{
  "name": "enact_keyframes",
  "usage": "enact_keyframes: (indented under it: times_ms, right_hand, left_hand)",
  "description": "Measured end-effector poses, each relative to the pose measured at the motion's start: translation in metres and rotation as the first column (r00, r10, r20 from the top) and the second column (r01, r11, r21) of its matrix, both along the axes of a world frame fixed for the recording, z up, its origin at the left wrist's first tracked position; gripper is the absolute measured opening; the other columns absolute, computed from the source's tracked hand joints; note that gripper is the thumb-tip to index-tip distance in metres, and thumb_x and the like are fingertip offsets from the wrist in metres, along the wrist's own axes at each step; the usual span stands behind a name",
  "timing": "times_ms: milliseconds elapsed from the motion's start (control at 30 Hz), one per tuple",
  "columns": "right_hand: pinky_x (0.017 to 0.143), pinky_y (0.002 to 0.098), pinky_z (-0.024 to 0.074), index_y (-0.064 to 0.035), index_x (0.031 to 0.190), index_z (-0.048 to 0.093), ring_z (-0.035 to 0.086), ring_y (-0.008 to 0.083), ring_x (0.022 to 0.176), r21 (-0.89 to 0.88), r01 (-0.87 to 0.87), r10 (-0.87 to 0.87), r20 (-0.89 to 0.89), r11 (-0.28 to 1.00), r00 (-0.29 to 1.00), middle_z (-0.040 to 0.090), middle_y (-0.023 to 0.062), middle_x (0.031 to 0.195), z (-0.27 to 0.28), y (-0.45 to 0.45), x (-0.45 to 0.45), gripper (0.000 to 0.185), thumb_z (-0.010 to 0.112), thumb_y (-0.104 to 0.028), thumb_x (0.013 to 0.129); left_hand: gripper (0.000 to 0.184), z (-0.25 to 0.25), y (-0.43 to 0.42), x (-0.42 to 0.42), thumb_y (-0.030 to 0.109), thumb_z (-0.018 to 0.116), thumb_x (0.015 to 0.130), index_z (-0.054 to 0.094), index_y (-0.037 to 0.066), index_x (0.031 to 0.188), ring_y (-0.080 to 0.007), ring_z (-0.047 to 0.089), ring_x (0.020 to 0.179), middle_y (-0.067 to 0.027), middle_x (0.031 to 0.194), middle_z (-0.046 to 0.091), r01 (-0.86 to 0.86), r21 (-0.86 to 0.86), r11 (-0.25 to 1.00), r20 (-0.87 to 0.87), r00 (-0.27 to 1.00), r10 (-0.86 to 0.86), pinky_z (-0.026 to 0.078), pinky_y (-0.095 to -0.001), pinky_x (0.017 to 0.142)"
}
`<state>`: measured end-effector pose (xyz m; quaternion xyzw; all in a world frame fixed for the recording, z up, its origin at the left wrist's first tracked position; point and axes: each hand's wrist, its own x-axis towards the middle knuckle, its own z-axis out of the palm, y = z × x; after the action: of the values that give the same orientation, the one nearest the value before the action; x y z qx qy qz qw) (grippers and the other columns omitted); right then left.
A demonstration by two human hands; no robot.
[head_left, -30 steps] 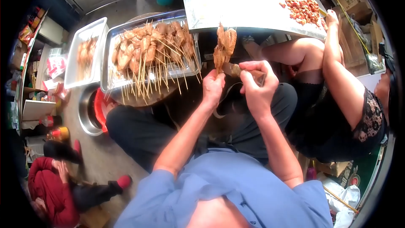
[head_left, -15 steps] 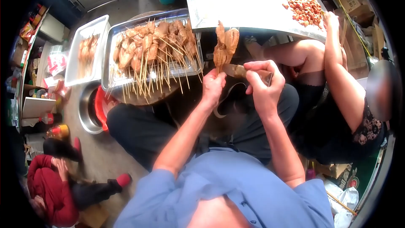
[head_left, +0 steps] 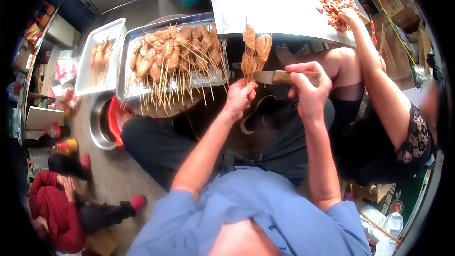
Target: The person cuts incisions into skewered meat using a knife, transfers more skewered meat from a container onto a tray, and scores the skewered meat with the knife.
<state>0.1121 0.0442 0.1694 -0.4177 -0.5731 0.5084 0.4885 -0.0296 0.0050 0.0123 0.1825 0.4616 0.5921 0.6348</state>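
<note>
My left hand (head_left: 240,98) is closed round the lower ends of a few meat skewers (head_left: 255,54), held upright with brown glazed pieces at the top. In my right hand (head_left: 310,87) is a flat brush (head_left: 275,77) with a brown handle; its pale end reaches the lower part of the meat, close to my left fingers. Whether the brush touches the meat I cannot tell. To the left, a metal tray (head_left: 124,57) holds many more brown skewers (head_left: 168,52), their sticks pointing toward me.
A white tub (head_left: 85,73) with skewers stands at far left, above a steel basin (head_left: 97,130) and red bowl (head_left: 113,118). A metal table (head_left: 260,0) bears reddish pieces (head_left: 334,0). One person sits close on my right, another in red (head_left: 52,208) at lower left.
My right hand and the brush have moved right and slightly down the skewers. My left hand has hardly moved. The person on the right has shifted an arm toward the reddish pieces.
</note>
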Motion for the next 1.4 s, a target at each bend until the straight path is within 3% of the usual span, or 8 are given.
enact_keyframes:
  times_ms: [100,233,400,600,767,1200,1333,1400]
  right_hand:
    - [0.045,0.0193,0.0447,0.0018,0.086,0.059,0.055,0.0088,0.054,0.04,0.04,-0.037,-0.074,0.998,0.997,0.068,0.0135,0.087,0.016,-0.005,0.019,0.008,0.058,0.007,0.08]
    - [0.046,0.0188,0.0445,0.0009,0.085,0.057,0.055,0.009,0.056,0.111,0.044,-0.032,-0.107,0.993,0.994,0.068,0.0143,0.088,0.031,-0.01,0.029,0.009,0.057,0.008,0.08]
    - [0.049,0.0185,0.0452,0.0003,0.086,0.056,0.056,0.0094,0.059,0.258,0.031,-0.013,-0.071,0.966,0.997,0.068,0.0146,0.089,0.054,-0.016,0.026,0.01,0.057,0.009,0.08]
    - [0.052,0.018,0.0465,0.0009,0.089,0.056,0.056,0.0082,0.061,0.362,-0.002,0.048,-0.119,0.932,0.992,0.067,0.0143,0.092,0.055,-0.005,0.001,0.011,0.059,0.009,0.082]
    - [0.053,0.0181,0.0469,0.0006,0.089,0.055,0.057,0.0074,0.063,0.451,-0.052,0.07,-0.022,0.891,0.997,0.067,0.0127,0.092,0.048,0.002,-0.015,0.012,0.059,0.009,0.082]
    - [0.056,0.0199,0.0481,0.0009,0.089,0.057,0.058,0.0074,0.066,0.399,-0.084,0.075,0.036,0.913,0.996,0.068,0.0098,0.089,0.051,0.004,-0.029,0.011,0.061,0.008,0.082]
    - [0.057,0.0215,0.0456,0.0024,0.083,0.062,0.056,0.0054,0.065,0.432,-0.098,0.029,0.162,0.897,0.986,0.067,0.0043,0.078,0.066,0.007,-0.043,0.004,0.062,0.004,0.079]
    - [0.055,0.0208,0.0419,0.001,0.08,0.063,0.053,0.0034,0.061,0.364,-0.152,0.031,0.318,0.919,0.948,0.063,0.001,0.067,0.079,0.012,-0.05,0.003,0.063,0.001,0.077]
  left_hand:
    - [0.034,0.01,-0.005,-0.005,0.034,0.041,0.103,0.055,0.003,0.102,-0.0023,0.033,0.046,0.0007,0.069,0.053,0.129,0.079,0.989,0.242,0.959,-0.144,0.024,-0.0175,0.04]
    - [0.036,0.015,-0.008,-0.005,0.035,0.039,0.103,0.054,0.003,0.103,-0.0027,0.032,0.045,0.0009,0.068,0.052,0.139,0.1,0.985,0.308,0.937,-0.164,0.024,-0.018,0.04]
    - [0.034,0.015,-0.016,0.008,0.033,0.039,0.103,0.054,0.003,0.099,-0.004,0.03,0.044,0.002,0.063,0.046,-0.005,-0.028,1.0,0.163,0.987,0.009,0.022,-0.0192,0.039]
    - [0.033,0.01,-0.016,0.011,0.033,0.04,0.103,0.054,0.004,0.096,-0.0042,0.03,0.044,0.003,0.062,0.045,-0.009,-0.033,0.999,0.124,0.992,0.013,0.021,-0.0198,0.038]
    - [0.032,0.009,-0.016,0.008,0.031,0.04,0.103,0.055,0.004,0.094,-0.004,0.03,0.044,0.0038,0.061,0.044,-0.008,-0.046,0.999,0.117,0.993,0.014,0.021,-0.0196,0.038]
    - [0.03,0.008,-0.015,0.009,0.029,0.041,0.103,0.055,0.004,0.093,-0.0034,0.03,0.044,0.0042,0.06,0.044,-0.033,-0.023,0.999,0.09,0.995,0.035,0.022,-0.0192,0.037]
    - [0.03,0.005,-0.013,0.013,0.029,0.042,0.102,0.056,0.005,0.091,-0.0031,0.032,0.043,0.0049,0.059,0.045,-0.088,-0.057,0.994,0.031,0.995,0.09,0.023,-0.0196,0.036]
    - [0.03,0.003,-0.012,0.015,0.029,0.043,0.102,0.056,0.005,0.091,-0.0029,0.032,0.042,0.005,0.058,0.045,-0.105,-0.053,0.993,0.022,0.994,0.106,0.024,-0.0197,0.036]
